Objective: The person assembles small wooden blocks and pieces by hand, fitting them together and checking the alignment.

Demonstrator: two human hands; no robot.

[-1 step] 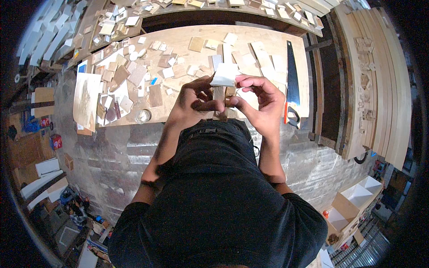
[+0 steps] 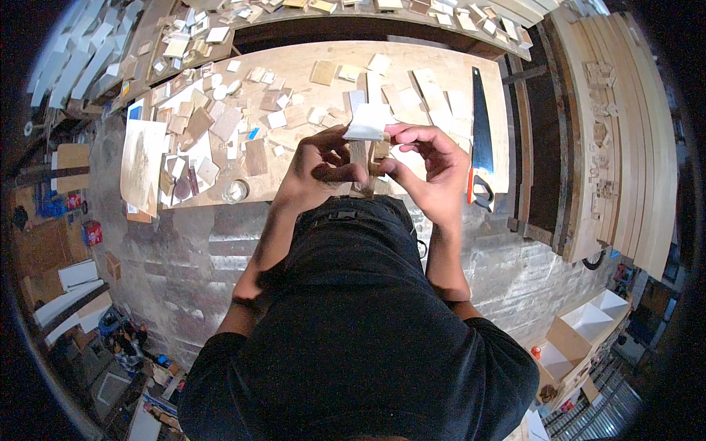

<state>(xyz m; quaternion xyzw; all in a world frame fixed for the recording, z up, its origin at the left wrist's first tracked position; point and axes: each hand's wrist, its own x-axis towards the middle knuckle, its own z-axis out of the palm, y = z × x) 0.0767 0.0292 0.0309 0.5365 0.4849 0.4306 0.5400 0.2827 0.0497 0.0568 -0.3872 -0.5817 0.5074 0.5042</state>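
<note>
Surface finishes at a wooden workbench (image 2: pixel 279 60)
Held piece (image 2: pixel 369 121), smooth white top, brown wood beneath; saw blade (image 2: pixel 482 121), smooth dark metal; round container (image 2: pixel 235 191), clear, glossy; shirt (image 2: pixel 368 353), matt black cloth.

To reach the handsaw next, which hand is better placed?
Probably the right hand: it is nearer the handsaw, at the right end of the table. The left hand is farther off; both are at the wooden piece.

No words, numbers or signs are legible; any marking on the long dark-bladed handsaw (image 2: pixel 482 121) with an orange-and-black handle (image 2: pixel 471 186), lying on the pale wooden table (image 2: pixel 294 59), is too small to read.
</note>
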